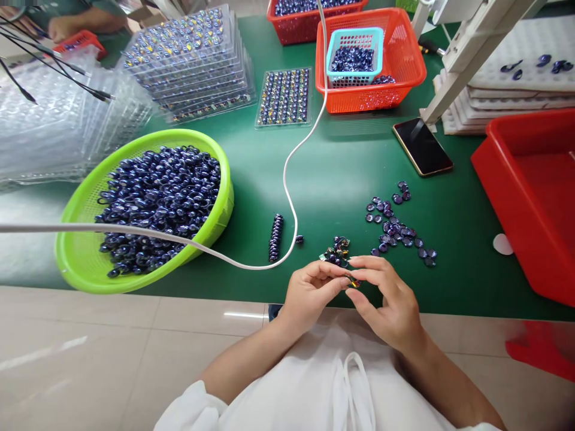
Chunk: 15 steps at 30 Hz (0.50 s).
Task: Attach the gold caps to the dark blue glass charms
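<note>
My left hand (309, 293) and my right hand (390, 302) meet at the near edge of the green table (341, 173), fingers pinched together around a small dark blue lens-like piece (353, 281). Just beyond my fingertips lies a small heap of the same pieces (338, 251). A loose scatter of flat blue pieces (399, 230) lies to the right. A short stacked row of pieces (275, 237) lies to the left, next to a white cable (291, 203).
A lime green basket (76, 263) full of blue pieces sits at left. Clear trays (193, 60), a filled tray (284, 97), orange baskets (404, 66), a phone (422, 146) and a red bin (530, 197) surround them. Another person's hand (67, 25) shows far left.
</note>
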{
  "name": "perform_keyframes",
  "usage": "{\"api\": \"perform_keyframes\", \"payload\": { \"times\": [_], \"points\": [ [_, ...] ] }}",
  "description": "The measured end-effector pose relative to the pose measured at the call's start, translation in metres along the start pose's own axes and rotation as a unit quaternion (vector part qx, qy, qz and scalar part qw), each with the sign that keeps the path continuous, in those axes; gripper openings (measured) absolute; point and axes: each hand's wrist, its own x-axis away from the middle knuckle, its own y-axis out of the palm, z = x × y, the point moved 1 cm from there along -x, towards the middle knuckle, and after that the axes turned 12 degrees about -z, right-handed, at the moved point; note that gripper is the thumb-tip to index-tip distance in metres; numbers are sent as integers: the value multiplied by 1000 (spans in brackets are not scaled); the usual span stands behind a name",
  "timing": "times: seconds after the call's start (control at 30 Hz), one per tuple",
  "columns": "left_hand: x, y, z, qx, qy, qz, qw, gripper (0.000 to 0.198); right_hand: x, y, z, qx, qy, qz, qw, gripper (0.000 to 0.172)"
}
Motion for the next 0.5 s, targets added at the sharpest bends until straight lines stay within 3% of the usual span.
{"api": "perform_keyframes", "payload": {
  "times": [0.23, 0.33, 0.4, 0.5],
  "points": [
    [6, 0, -5, 24, -2, -4, 1000, 20, -1, 6, 6, 98, -52, 5, 994, 36],
    [9, -10, 0, -104, 41, -26, 993, 15, -1, 4, 7, 102, -69, 6, 992, 34],
    [7, -24, 8, -271, 125, -1, 954, 14, -1, 1, 7, 81, -60, 4, 995, 31],
    [-3, -49, 22, -510, 220, 103, 825, 19, -2, -3, 7, 41, -31, -7, 999, 26]
  ]
}}
